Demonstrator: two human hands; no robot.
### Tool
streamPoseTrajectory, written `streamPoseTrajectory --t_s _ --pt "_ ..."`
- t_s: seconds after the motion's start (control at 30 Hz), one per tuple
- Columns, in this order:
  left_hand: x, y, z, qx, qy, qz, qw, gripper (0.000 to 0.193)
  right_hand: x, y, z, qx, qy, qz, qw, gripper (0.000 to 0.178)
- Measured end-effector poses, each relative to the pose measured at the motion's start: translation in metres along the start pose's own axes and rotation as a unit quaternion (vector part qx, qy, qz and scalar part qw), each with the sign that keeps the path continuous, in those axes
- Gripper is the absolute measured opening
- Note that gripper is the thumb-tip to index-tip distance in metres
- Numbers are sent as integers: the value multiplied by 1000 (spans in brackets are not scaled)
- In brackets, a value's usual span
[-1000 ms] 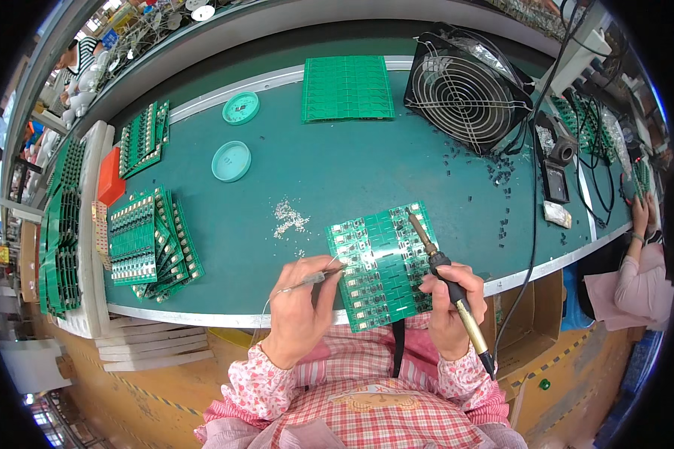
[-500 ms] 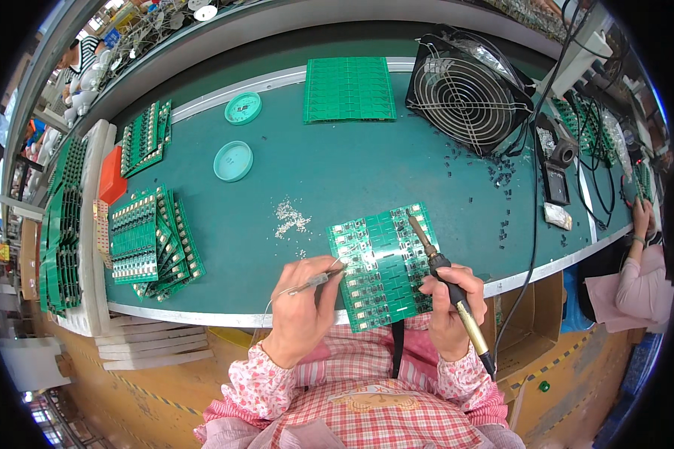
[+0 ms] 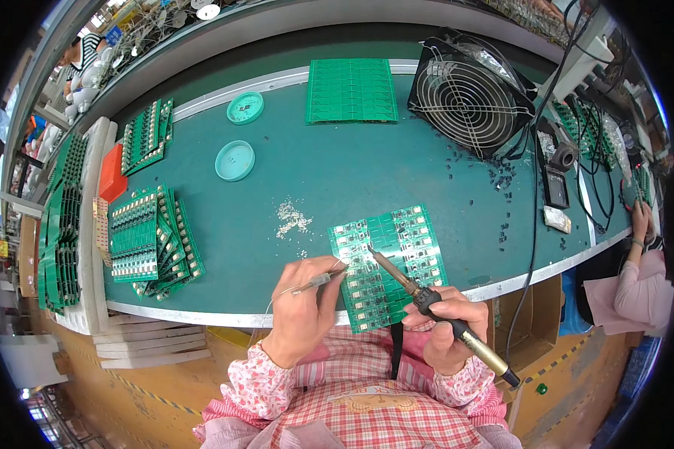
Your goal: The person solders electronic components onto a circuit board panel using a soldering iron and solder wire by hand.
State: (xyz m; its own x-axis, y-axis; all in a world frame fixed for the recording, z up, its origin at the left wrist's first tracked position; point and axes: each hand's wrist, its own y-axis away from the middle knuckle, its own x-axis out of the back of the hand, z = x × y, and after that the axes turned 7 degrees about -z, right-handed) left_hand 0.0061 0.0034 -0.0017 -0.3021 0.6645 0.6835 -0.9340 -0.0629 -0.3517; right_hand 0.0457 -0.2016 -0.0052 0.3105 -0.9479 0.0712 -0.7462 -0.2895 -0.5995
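My left hand [image 3: 301, 310] is closed on a slim grey holder [image 3: 314, 282] with thin wire, like solder wire, trailing from it. Its fingertips are at the left edge of a green circuit board [image 3: 388, 299], which lies partly over the table's front edge. Rows of small white and black components line the board. In my right hand [image 3: 453, 322] is a soldering iron [image 3: 430, 301] with a black and gold handle. The iron slants up and left, and its tip is over the board's upper left part; whether it touches cannot be told.
Loose pale components [image 3: 290, 218] lie left of the board. Stacked boards [image 3: 138, 239] stand at left, near a red box [image 3: 113, 173]. Two turquoise lids [image 3: 234, 161], bare boards [image 3: 350, 91] and a black fan [image 3: 472, 97] stand farther back. Black bits [image 3: 502, 178] and an iron stand [image 3: 562, 155] are right.
The soldering iron's tip has moved left and toward me, from the board's upper right to its left part. My right hand has turned and lowered slightly. My left hand has stayed nearly still.
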Motion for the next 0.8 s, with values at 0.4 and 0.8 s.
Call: streamPoseTrajectory --t_s 0.4,0.8 --pt "1 -1 2 6 12 -7 1000 24 -3 -6 1 17 -1 -6 1000 17" --pt "1 0 1 8 13 -1 1000 25 0 1 1 -72 14 -30 997 13"
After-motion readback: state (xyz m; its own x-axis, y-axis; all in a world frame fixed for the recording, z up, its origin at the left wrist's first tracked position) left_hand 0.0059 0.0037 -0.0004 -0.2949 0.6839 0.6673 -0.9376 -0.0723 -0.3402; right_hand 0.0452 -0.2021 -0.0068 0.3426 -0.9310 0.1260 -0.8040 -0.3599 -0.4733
